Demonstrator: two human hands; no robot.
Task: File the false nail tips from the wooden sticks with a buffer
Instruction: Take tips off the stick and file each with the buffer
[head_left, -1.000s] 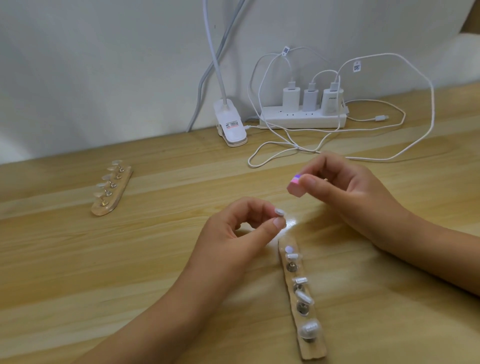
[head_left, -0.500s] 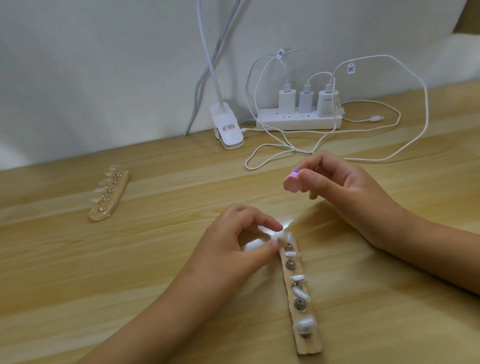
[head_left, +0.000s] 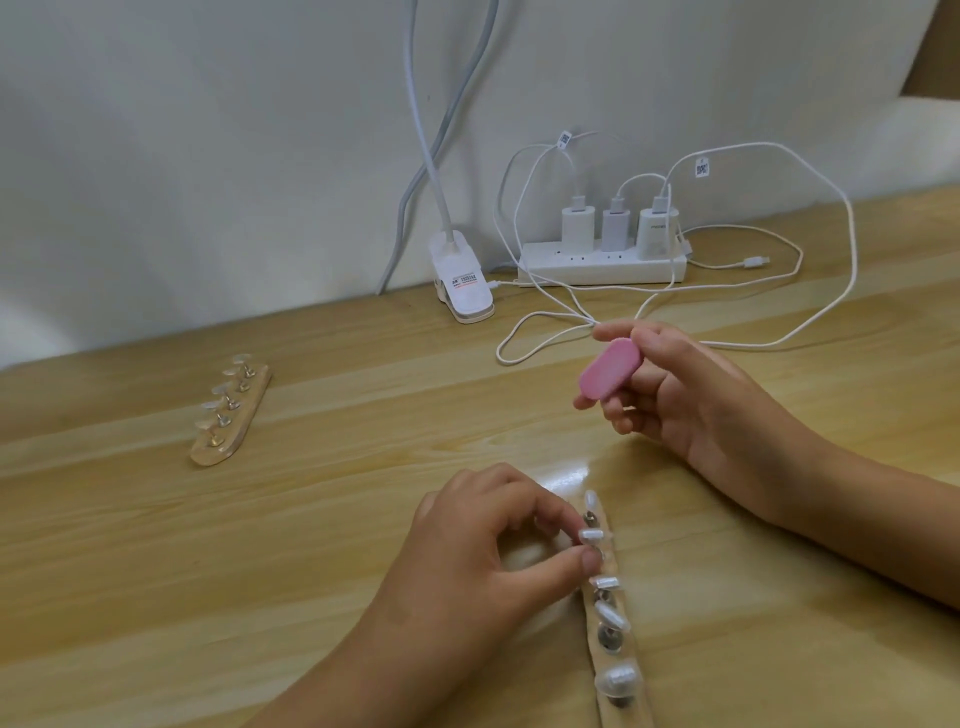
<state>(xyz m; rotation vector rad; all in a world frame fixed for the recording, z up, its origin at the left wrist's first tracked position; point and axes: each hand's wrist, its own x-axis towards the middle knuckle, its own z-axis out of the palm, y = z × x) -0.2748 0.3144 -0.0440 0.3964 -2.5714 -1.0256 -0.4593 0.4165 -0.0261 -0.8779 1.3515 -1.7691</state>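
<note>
Pale wooden tabletop (head_left: 311, 519) under a white wall, and both hands are in play. The left hand (head_left: 483, 551) is down low. Its thumb and forefinger curl in to pinch the second false nail tip (head_left: 592, 534) from the far end of the near wooden stick (head_left: 626, 717), and the other fingers are tucked behind. That stick lies lengthwise and runs off the bottom edge, with five pearly tips standing on metal pegs along it. Up and to the right, the right hand (head_left: 691, 405) hovers off the table. Its fingers and thumb are curled around a pink buffer (head_left: 609, 375), whose flat oval face is turned toward the camera, well clear of the tips. Far out to the left lies a second wooden stick (head_left: 236, 421) carrying clear tips, untouched. At the back, against the wall, are a white lamp clip (head_left: 462, 286) and a power strip (head_left: 602, 266) with three chargers plugged in. White cables (head_left: 853, 260) loop over the table.
</note>
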